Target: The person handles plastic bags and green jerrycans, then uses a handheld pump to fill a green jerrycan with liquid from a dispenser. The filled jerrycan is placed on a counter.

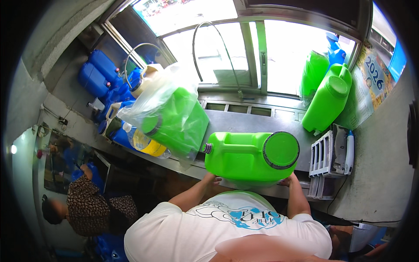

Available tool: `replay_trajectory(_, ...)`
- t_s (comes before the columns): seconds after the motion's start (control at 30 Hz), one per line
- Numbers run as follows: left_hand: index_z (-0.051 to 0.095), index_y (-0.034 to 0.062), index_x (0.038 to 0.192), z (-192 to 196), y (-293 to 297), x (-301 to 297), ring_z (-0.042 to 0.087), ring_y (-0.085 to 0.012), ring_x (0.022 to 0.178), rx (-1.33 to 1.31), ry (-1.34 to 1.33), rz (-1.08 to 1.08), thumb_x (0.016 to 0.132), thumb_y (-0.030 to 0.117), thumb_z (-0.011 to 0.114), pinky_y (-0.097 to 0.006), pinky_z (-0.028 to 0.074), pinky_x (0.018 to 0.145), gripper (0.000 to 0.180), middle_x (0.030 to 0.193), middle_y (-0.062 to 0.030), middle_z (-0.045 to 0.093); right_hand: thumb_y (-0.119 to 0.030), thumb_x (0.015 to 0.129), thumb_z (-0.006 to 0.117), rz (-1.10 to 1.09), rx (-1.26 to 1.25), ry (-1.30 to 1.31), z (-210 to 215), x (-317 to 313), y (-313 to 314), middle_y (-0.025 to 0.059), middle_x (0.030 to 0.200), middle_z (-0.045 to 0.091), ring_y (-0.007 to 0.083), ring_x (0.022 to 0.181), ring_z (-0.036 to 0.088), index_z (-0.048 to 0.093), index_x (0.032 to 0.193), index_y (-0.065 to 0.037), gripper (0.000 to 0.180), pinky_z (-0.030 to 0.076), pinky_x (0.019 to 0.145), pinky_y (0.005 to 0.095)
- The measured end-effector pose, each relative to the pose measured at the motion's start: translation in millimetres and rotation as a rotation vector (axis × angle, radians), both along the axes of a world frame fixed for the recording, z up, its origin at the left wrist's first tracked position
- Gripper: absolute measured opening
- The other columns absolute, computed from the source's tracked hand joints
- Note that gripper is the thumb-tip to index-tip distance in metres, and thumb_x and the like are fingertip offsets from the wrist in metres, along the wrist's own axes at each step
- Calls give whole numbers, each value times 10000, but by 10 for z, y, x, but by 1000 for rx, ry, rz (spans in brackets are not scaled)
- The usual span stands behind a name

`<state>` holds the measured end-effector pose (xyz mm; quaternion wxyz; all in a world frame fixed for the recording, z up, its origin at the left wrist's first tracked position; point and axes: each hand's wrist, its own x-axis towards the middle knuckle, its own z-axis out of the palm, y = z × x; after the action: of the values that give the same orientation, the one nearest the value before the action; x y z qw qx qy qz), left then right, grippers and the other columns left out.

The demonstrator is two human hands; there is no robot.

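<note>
A bright green plastic water jug (238, 159) is right in front of my chest, over the front edge of the metal counter. Its wide round cap with a dark rim faces up on the right, and a small dark spout sticks out at the left. My left hand (214, 179) grips the jug low at its left side, and my right hand (287, 180) does so at its lower right. The jug's body hides most of my fingers. Just beyond my left hand, a second green jug (185, 122) stands in a clear plastic bag (144, 102).
Along the metal counter (244, 124) stand a clear bottle with a yellow label (148, 142) and several blue jugs (98, 74) at left. Another green jug (327, 102) and a grey-white plastic rack (325, 153) are at right. A hose (195, 52) arches by the window. A person (87, 201) works at far left.
</note>
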<state>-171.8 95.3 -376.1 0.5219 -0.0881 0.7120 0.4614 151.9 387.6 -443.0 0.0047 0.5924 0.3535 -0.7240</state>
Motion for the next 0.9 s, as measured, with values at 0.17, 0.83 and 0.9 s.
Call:
replay_trajectory(0.17,545,126,1105,229,148,26,609,-177,825,15,147,-32,911,468,564,-315,467,681,393,978,-28,606,-235,872,612,-144,45,196,-127,-75,139,-1,772,614,147,649,589,634,955,-120,143,470,552,302)
replay_trajectory(0.83,558,98,1102,47,426,-231,598,-157,775,121,100,-8,912,455,576,-284,462,657,404,903,-13,609,-166,826,691,-403,38,441,-533,-580,657,-47,697,561,66,627,488,606,849,-83,121,406,536,246)
replay_trajectory(0.9,560,96,1101,39,428,-226,596,-155,770,140,109,-10,912,454,578,-281,461,655,406,895,-12,609,-167,824,695,-381,101,440,-447,-590,642,-47,699,560,62,629,483,604,848,-80,128,403,539,242)
